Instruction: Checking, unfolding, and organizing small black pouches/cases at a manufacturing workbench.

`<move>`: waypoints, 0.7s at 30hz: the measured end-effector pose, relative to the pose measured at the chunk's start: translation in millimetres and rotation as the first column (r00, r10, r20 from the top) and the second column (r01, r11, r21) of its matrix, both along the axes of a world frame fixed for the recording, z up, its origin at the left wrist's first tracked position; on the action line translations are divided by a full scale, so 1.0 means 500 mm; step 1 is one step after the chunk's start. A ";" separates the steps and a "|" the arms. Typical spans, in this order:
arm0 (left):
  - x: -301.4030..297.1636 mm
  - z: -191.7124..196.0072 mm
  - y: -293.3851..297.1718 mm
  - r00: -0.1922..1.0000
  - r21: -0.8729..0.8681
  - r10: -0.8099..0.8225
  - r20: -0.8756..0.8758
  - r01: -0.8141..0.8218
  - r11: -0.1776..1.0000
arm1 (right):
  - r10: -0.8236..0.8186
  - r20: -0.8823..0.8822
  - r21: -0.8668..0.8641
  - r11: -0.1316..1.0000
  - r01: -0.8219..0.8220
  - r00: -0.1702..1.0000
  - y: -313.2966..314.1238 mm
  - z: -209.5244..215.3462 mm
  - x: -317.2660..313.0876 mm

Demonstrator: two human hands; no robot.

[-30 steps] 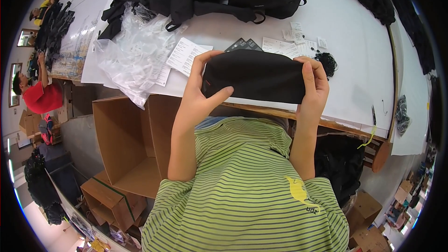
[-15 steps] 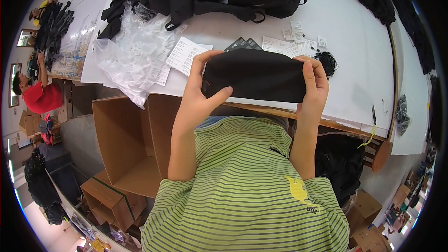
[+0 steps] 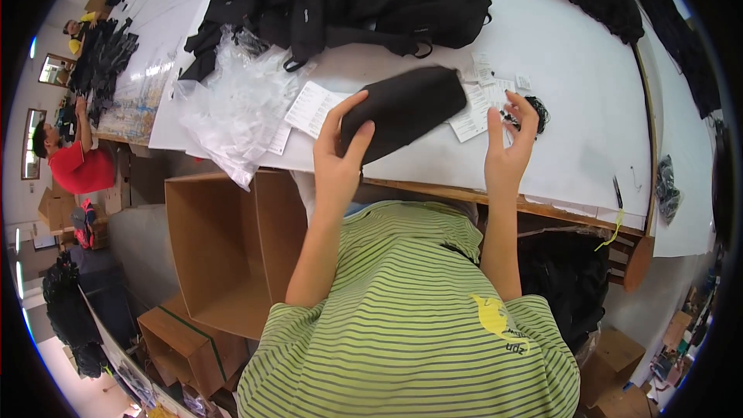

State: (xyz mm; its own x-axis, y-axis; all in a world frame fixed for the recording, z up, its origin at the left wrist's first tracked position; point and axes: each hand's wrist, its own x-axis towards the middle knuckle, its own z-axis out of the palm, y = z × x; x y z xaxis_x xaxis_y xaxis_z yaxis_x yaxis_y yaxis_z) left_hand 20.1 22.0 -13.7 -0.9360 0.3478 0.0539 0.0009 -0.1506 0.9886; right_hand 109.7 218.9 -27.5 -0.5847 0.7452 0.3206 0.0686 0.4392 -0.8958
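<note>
A black fabric pouch [image 3: 410,112], long and soft-looking, is tilted above the table's near edge, its far end up to the right. My left hand [image 3: 340,143] grips its left end, thumb on the near face and fingers behind. To the right, apart from the pouch, my right hand [image 3: 511,135] is raised with fingers spread and nothing in it. Close behind that hand lie a bundle of thin black cords [image 3: 539,114] and white printed tags [image 3: 485,101]. White printed sheets [image 3: 313,107] lie partly hidden behind my left hand and the pouch.
Clear plastic bags [image 3: 232,101] are heaped at the left, hanging over the edge of the white table [image 3: 588,108]. Black bags with straps [image 3: 364,4] are piled at the back. Below stands an open cardboard box [image 3: 209,255]. A person in red [image 3: 81,166] is at the far left.
My right hand has let go of the pouch's right end and moved clear of it. The pouch, still in my left hand, has swung from level to tilted up on the right.
</note>
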 end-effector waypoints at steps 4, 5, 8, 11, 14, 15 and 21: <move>0.047 -0.013 0.038 0.829 -0.304 -0.185 -0.527 0.019 0.952 | 0.376 -0.371 -0.782 0.366 -0.504 0.849 -0.066 0.026 0.020; 0.062 -0.006 0.048 0.779 -0.382 -0.277 -0.563 0.053 0.923 | 0.346 -0.449 -0.776 0.307 -0.552 0.824 -0.082 0.022 0.020; 0.101 0.035 0.073 0.610 -0.500 -0.446 -0.655 0.092 0.861 | 0.271 -0.486 -0.766 0.325 -0.554 0.831 -0.060 0.016 0.022; 0.121 0.105 0.050 0.642 -0.355 -0.452 -0.619 0.284 0.891 | 0.230 -0.432 -0.782 0.386 -0.490 0.872 0.014 0.001 0.034; 0.130 0.164 -0.058 -0.113 0.467 0.463 -0.879 -0.009 0.884 | 0.116 -0.237 -0.553 0.800 -0.232 0.964 0.155 -0.026 0.024; 0.153 0.224 -0.052 0.028 0.427 0.557 -0.830 0.675 0.602 | 0.069 -0.178 -0.492 0.858 -0.150 0.982 0.207 -0.026 0.005; 0.188 0.352 -0.073 -0.031 0.698 0.890 -0.455 0.607 0.379 | -0.473 0.393 0.260 0.880 0.398 0.788 0.533 -0.123 -0.053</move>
